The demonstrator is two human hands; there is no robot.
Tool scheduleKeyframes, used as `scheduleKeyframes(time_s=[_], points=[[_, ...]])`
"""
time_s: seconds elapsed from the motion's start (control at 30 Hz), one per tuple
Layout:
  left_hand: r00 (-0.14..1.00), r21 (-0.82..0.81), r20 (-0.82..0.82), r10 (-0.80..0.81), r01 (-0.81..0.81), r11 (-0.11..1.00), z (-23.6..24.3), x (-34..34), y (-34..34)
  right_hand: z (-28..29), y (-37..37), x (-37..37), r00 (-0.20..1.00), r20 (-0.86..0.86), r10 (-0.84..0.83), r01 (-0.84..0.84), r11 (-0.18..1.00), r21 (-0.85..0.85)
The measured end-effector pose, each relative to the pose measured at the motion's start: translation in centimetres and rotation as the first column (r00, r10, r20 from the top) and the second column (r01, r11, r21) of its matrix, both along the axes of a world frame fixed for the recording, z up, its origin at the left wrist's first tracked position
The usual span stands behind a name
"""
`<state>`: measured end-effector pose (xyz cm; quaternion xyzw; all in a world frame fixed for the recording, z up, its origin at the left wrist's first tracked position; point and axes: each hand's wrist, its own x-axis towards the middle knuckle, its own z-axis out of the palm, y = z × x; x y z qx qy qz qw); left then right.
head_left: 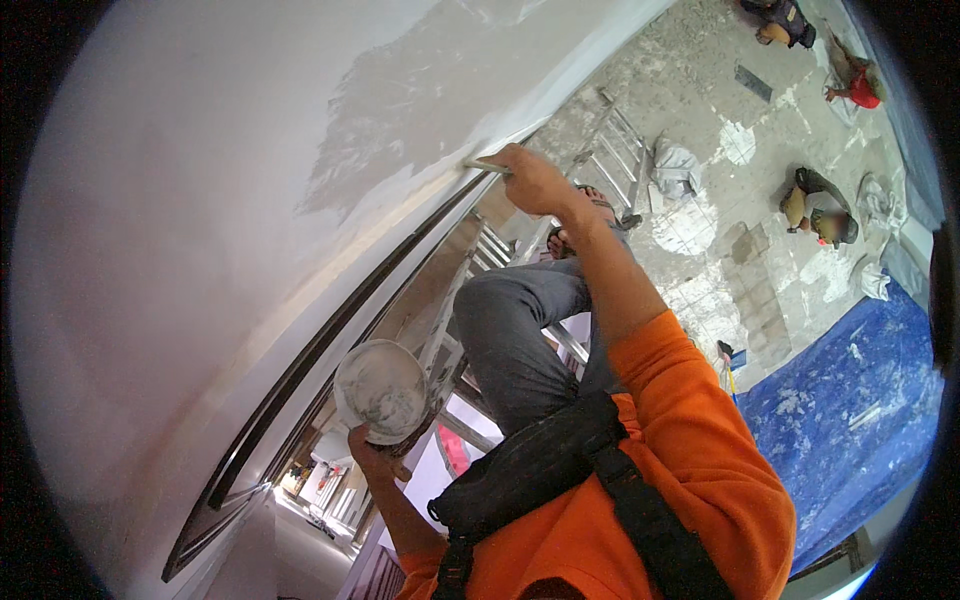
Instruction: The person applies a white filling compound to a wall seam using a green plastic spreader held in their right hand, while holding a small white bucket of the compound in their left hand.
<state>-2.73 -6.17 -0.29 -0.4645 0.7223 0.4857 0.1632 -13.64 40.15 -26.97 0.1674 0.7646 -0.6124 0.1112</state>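
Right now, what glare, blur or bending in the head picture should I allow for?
Head view: the dark trim curves with fisheye distortion and the corners go black; glare washes out the bright area below the bucket; the crouching co-worker at right carries a blurred patch; the left hand and right hand look fairly sharp.

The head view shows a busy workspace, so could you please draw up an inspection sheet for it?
Surface: pale wall with a greyer patch on its upper part.
Job's things: white bucket with pale paste inside; thin flat tool, its tip at or close to the wall.
Clutter: whitish bag and metal ladder on the white-blotched floor.
Hands: left hand holds the bucket; right hand grips the tool.
Cables: nothing seen.
Surroundings: blue sheet spread beyond; three other people farther off.
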Motion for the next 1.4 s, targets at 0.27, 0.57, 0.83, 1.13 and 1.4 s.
scheduleKeyframes(time_s=[0.27, 0.57, 0.83, 1.13, 1.4], points=[[0.999, -0.001, -0.004, 0.042, -0.042, 0.999, 0.1, -0.1, 0.5, -3.1, 0.1, -0.1, 0.993, 0.118, -0.021, 0.02, 1.0, 0.013], [0.999, 0.101, 0.03, 0.031, -0.034, 0.994, 0.3, 0.3, -1.0, -0.7, 0.4, 0.3, 1.0, -0.008, 0.013, -0.013, 0.999, -0.052], [0.999, 0.069, -0.015, -0.037, 0.038, 0.997, -1.3, 1.1, -4.7, -2.2, -0.8, -0.6, 0.99, 0.142, 0.001, -0.016, 0.994, 0.105], [0.998, -0.022, -0.009, -0.06, 0.06, 0.998, -0.8, 0.7, -3.1, -2.9, 0.4, 0.1, 0.997, -0.076, 0.023, -0.023, 1.0, 0.005], [0.997, -0.024, -0.067, -0.049, 0.047, 0.999, -1.6, 1.6, -6.1, -2.3, -1.7, -1.1, 0.991, 0.116, -0.064, 0.057, 0.997, 0.057]])
